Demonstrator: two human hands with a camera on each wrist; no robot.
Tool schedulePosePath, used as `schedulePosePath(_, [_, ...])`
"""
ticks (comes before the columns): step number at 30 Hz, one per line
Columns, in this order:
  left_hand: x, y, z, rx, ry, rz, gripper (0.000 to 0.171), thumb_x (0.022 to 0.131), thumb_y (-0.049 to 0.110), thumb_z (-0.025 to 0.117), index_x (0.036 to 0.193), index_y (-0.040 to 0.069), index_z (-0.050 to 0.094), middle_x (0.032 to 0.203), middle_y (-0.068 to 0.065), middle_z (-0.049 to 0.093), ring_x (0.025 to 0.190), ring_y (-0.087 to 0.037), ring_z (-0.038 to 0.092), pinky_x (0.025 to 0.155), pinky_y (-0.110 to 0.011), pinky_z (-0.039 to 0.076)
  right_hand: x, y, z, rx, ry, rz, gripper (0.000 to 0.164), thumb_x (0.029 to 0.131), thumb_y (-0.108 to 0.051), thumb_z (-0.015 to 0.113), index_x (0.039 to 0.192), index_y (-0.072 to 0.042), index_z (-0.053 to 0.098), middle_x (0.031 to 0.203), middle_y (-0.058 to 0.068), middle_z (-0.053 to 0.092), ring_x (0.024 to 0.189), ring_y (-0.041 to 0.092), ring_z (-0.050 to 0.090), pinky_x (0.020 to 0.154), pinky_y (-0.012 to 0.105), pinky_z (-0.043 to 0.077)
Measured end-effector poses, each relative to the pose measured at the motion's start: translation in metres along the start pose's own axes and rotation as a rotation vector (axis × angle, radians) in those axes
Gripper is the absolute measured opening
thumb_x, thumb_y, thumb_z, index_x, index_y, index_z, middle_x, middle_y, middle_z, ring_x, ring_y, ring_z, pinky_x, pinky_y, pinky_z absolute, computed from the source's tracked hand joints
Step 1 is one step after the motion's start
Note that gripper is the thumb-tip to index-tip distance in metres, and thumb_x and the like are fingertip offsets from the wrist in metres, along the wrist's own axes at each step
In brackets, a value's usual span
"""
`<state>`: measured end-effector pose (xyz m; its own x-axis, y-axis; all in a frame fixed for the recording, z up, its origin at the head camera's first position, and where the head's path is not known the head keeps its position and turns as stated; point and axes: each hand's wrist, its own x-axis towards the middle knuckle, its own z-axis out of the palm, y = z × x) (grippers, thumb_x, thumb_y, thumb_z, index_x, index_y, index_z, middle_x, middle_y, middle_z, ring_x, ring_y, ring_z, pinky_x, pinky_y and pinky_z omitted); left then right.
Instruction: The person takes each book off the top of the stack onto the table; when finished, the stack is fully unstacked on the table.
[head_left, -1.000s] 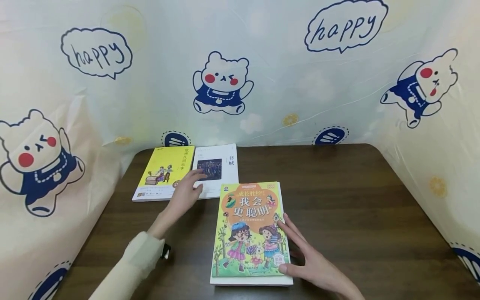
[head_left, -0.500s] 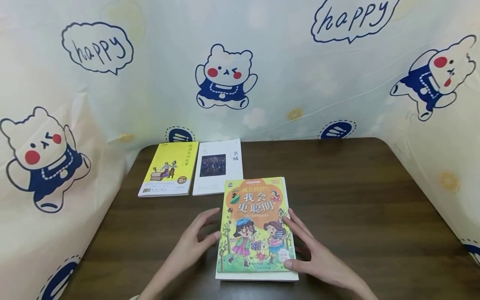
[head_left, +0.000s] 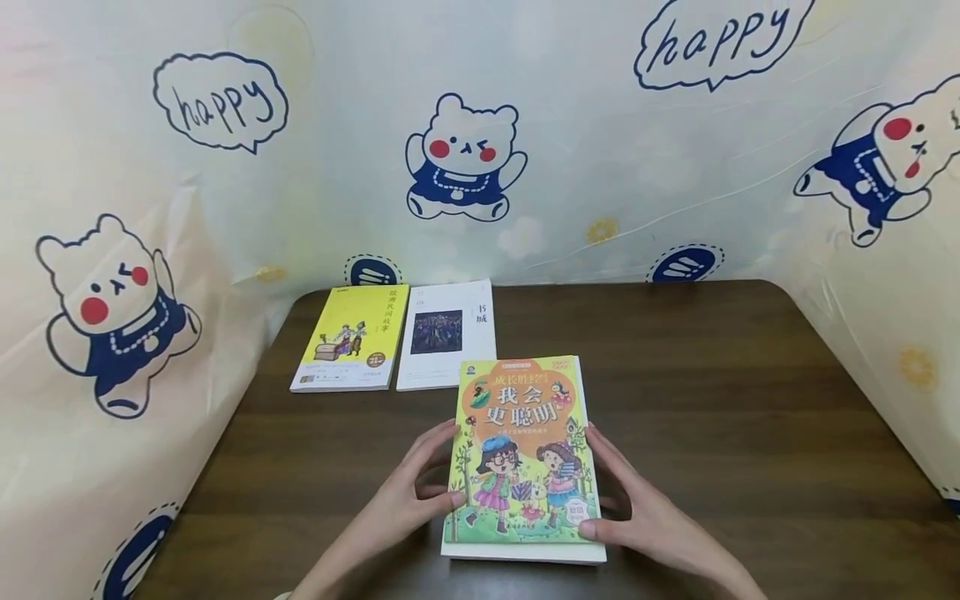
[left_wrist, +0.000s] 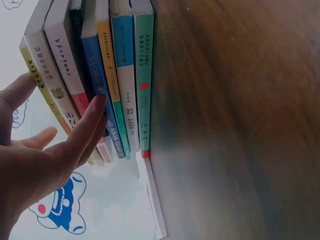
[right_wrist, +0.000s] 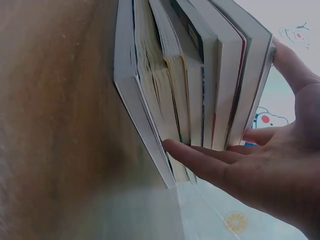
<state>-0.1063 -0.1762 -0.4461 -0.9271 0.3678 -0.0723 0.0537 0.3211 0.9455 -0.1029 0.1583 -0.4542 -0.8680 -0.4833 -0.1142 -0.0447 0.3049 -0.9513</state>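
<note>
A tall stack of books lies on the table, topped by a yellow-green children's book point(head_left: 517, 483) with cartoon figures. My left hand point(head_left: 408, 496) is at the stack's left side, thumb by the top book's edge. In the left wrist view, its extended fingers lie along the coloured book spines point(left_wrist: 127, 90). On the opposite side is my right hand point(head_left: 641, 508), thumb at the top cover's lower right corner. The right wrist view has its fingers stretched along the page edges point(right_wrist: 200, 85).
Behind the stack to the left, a yellow book point(head_left: 352, 333) and a white book point(head_left: 442, 367) lie side by side on the brown wooden table point(head_left: 712, 400). A printed cloth point(head_left: 585, 167) with bears rises around the table's back and sides.
My left hand has come back from the white book to the left side of the stack. My right hand has stayed at the right side. The view has shifted slightly.
</note>
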Motion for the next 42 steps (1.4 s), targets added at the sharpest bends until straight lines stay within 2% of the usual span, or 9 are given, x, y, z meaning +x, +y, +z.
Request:
schedulePosePath(3, [-0.001, 0.000, 0.000, 0.003, 0.002, -0.010, 0.076, 0.086, 0.024, 0.074, 0.149, 0.031, 0.031, 0.155, -0.003, 0.020, 0.130, -0.040, 0.041, 0.087, -0.028, 0.052, 0.000, -0.001, 0.001, -0.027, 0.000, 0.012, 0.098, 0.082, -0.025, 0.077, 0.154, -0.038, 0.011, 0.162, 0.002, 0.002, 0.140, 0.033, 0.020, 0.097, 0.033, 0.045])
schedulePosePath(9, [-0.003, -0.001, 0.000, 0.003, -0.001, -0.015, 0.075, 0.087, 0.024, 0.073, 0.149, 0.029, 0.031, 0.156, -0.003, 0.018, 0.130, -0.041, 0.040, 0.088, -0.029, 0.052, 0.002, -0.007, 0.007, -0.119, 0.050, 0.071, 0.099, 0.081, -0.038, 0.076, 0.153, -0.041, 0.008, 0.161, 0.004, 0.005, 0.142, 0.032, 0.017, 0.103, 0.056, 0.034])
schedulePosePath(17, [-0.005, -0.001, -0.001, 0.040, -0.003, -0.018, 0.070, 0.089, 0.026, 0.071, 0.148, 0.029, 0.033, 0.159, -0.001, 0.015, 0.127, -0.039, 0.044, 0.088, -0.028, 0.051, 0.006, -0.010, 0.010, -0.008, 0.063, 0.081, 0.101, 0.081, -0.031, 0.078, 0.153, -0.040, 0.009, 0.160, 0.003, 0.008, 0.134, 0.029, 0.031, 0.089, 0.023, 0.047])
schedulePosePath(22, [-0.006, 0.000, -0.002, 0.063, -0.024, -0.031, 0.066, 0.091, 0.029, 0.068, 0.148, 0.030, 0.033, 0.160, -0.001, 0.014, 0.124, -0.036, 0.048, 0.085, -0.025, 0.050, 0.004, -0.010, 0.008, 0.022, 0.054, 0.100, 0.100, 0.081, -0.030, 0.078, 0.153, -0.040, 0.009, 0.160, 0.005, 0.009, 0.131, 0.029, 0.035, 0.088, 0.022, 0.047])
schedulePosePath(26, [-0.006, 0.000, 0.000, 0.086, -0.043, 0.001, 0.066, 0.092, 0.029, 0.066, 0.149, 0.029, 0.032, 0.160, -0.001, 0.014, 0.123, -0.036, 0.049, 0.085, -0.026, 0.050, 0.001, -0.009, 0.004, 0.074, 0.033, 0.088, 0.097, 0.083, -0.026, 0.076, 0.153, -0.037, 0.010, 0.157, 0.010, 0.016, 0.127, 0.030, 0.042, 0.086, 0.025, 0.050])
schedulePosePath(30, [-0.005, 0.001, 0.003, 0.172, -0.058, 0.030, 0.064, 0.092, 0.037, 0.064, 0.149, 0.031, 0.033, 0.160, 0.002, 0.015, 0.128, -0.032, 0.046, 0.092, -0.039, 0.049, -0.002, -0.006, -0.002, 0.146, 0.011, 0.070, 0.095, 0.085, -0.019, 0.074, 0.154, -0.033, 0.011, 0.156, 0.017, 0.019, 0.128, 0.036, 0.043, 0.084, 0.029, 0.052])
schedulePosePath(35, [-0.004, 0.005, 0.005, 0.296, -0.052, 0.043, 0.064, 0.090, 0.047, 0.064, 0.147, 0.037, 0.036, 0.159, 0.008, 0.019, 0.141, -0.030, 0.028, 0.102, -0.062, 0.033, -0.006, -0.002, -0.010, 0.183, -0.007, 0.030, 0.094, 0.085, -0.014, 0.073, 0.154, -0.028, 0.010, 0.158, 0.017, 0.016, 0.137, 0.042, 0.029, 0.087, 0.029, 0.050])
schedulePosePath(38, [-0.004, 0.007, 0.006, 0.329, -0.075, 0.063, 0.064, 0.090, 0.047, 0.063, 0.147, 0.037, 0.035, 0.159, 0.008, 0.020, 0.143, -0.030, 0.022, 0.104, -0.064, 0.029, -0.011, 0.000, -0.016, 0.208, -0.028, 0.011, 0.095, 0.086, -0.010, 0.071, 0.155, -0.026, 0.008, 0.159, 0.018, 0.013, 0.138, 0.042, 0.027, 0.090, 0.028, 0.048])
schedulePosePath(42, [-0.005, 0.008, 0.007, 0.350, -0.099, 0.079, 0.065, 0.091, 0.046, 0.063, 0.148, 0.036, 0.035, 0.158, 0.011, 0.021, 0.144, -0.029, 0.022, 0.105, -0.064, 0.028, -0.015, 0.002, -0.022, 0.269, -0.042, 0.048, 0.095, 0.086, -0.006, 0.070, 0.155, -0.031, 0.009, 0.158, 0.018, 0.018, 0.133, 0.037, 0.039, 0.092, 0.028, 0.049])
